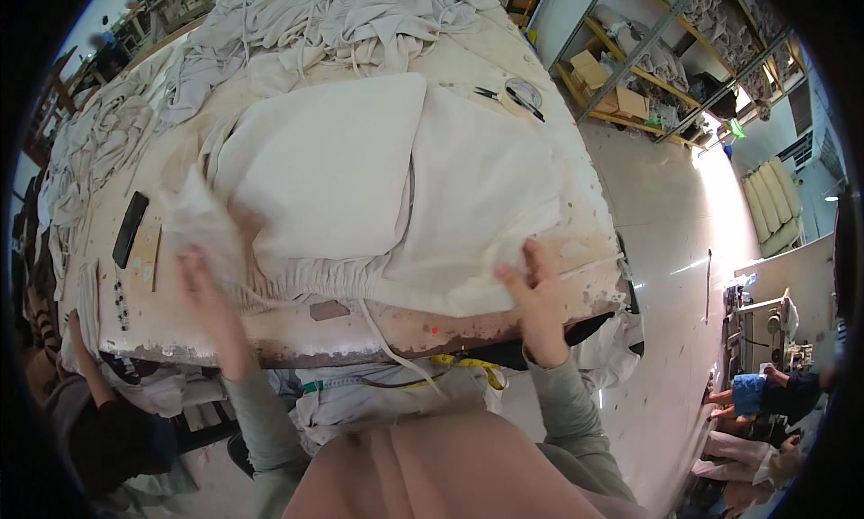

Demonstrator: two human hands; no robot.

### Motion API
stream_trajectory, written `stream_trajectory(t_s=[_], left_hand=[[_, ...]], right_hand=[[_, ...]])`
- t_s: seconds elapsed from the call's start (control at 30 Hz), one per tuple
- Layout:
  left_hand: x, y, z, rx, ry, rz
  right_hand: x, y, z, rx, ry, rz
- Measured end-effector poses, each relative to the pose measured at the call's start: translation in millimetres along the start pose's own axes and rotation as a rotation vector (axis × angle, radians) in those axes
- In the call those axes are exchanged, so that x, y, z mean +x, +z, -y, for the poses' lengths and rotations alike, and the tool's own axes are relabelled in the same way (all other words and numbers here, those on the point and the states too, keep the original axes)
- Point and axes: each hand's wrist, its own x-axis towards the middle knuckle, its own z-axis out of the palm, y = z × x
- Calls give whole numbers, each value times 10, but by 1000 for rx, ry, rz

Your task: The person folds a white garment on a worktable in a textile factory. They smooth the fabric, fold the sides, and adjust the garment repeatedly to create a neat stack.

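Observation:
A cream fabric garment (pixel 472 181) with a gathered elastic waistband (pixel 324 279) lies across the table before me. On top of it rests a smooth cream panel (pixel 331 174) with rounded corners. My left hand (pixel 206 296) is at the garment's left side, blurred, beside a raised fold of cloth; whether its fingers grip the cloth cannot be told. At the lower right corner, my right hand (pixel 536 289) has its thumb and fingers at the fabric edge, and its grip is unclear too. A pale drawstring (pixel 385 343) hangs over the table's front edge.
Heaped cream garments (pixel 337 19) cover the table's far side. Thread snips (pixel 525 105) and a tape roll (pixel 523 93) lie at the back right, a dark phone (pixel 130 230) at the left. A yellow measuring tape (pixel 472 364) hangs in front. A co-worker's arm (pixel 88 357) reaches in at left.

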Motion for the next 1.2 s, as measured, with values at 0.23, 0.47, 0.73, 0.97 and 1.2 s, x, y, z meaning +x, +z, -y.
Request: stream_trajectory(t_s=[0.23,0.47,0.73,0.97,1.2], left_hand=[[-1305,566,-537,-122,263,830],[-1375,364,-624,83,218,732],[-1093,-66,-814,-125,198,1251],[-621,-821,-675,-643,-1,1397],[-155,-765,-247,-218,-457,640]], right_hand=[[-368,503,431,496,280,645],[-362,594,449,-97,-276,296],[252,366,152,-604,-609,20],[507,-776,869,-164,-201,326],[1278,-534,386,-316,-22,744]])
